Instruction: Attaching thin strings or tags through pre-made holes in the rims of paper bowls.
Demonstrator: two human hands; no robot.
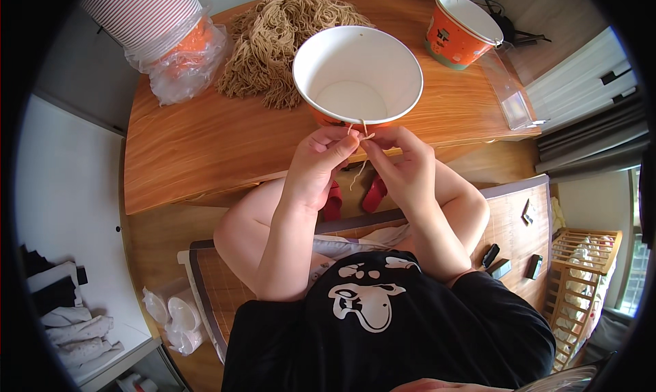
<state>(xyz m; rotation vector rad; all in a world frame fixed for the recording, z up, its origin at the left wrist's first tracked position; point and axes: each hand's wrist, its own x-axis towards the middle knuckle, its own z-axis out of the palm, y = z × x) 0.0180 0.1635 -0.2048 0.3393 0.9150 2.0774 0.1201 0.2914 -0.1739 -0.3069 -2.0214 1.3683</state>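
A large paper bucket (331, 71), white inside and orange outside, stands at the table's near edge. A thin tan string (357, 176) passes over its near rim, and a loose tail hangs below my fingers. My left hand (316, 161) pinches the string just in front of the rim. Close against it, my right hand (407, 165) also has thumb and forefinger closed on the string. The fingertips nearly meet, so how the string crosses between them is partly hidden.
Behind the bucket lies a heap of tan strings (273, 40). Stacked paper buckets (147, 23) in clear plastic stand at the left. Another orange bucket (454, 40) and a clear acrylic stand (512, 105) are at the right. Red slippers (374, 192) lie below the table edge.
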